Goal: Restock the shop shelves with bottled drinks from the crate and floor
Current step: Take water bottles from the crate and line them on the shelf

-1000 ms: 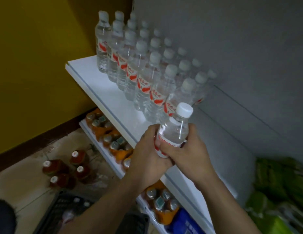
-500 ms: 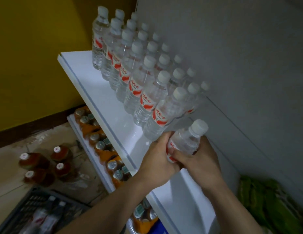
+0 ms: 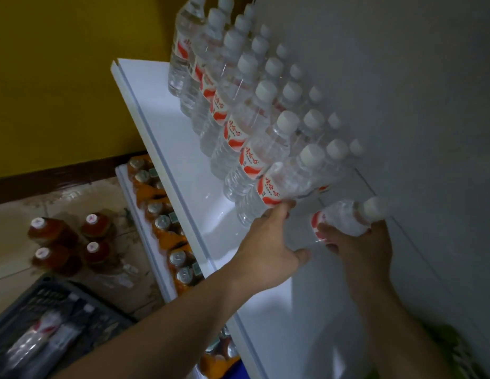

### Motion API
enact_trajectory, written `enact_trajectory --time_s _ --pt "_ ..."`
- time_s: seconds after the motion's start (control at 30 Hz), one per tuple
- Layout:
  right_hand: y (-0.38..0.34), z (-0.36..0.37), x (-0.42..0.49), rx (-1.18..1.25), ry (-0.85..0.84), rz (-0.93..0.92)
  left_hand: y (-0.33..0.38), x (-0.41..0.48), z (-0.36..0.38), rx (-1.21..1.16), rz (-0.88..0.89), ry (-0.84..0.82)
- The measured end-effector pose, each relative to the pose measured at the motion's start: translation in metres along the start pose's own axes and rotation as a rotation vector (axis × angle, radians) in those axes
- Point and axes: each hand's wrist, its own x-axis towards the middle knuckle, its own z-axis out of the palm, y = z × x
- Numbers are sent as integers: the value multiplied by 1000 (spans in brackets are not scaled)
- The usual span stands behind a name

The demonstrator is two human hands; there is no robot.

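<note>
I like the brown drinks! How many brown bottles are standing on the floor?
4 brown bottles: back left, back right, front left, front right, grouped on the floor beside the lower shelf. More could be hidden.

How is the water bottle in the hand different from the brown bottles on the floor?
The held water bottle is clear; the floor bottles hold reddish-brown drink. The held water bottle tilts in the right hand; the floor bottles stand upright. Both have pale caps.
</note>
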Motion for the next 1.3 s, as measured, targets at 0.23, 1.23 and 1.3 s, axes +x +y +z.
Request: enact_trajectory --time_s 0.23,1.23,1.3 --pt "-9 11 47 118 32 90 -13 1 0 -15 -73 -4" --pt "-27 48 -111 326 -302 423 -45 -45 -59 -98 -151 150" --pt "-34 61 -132 345 -362 375 -50 -53 -76 -84 -148 163"
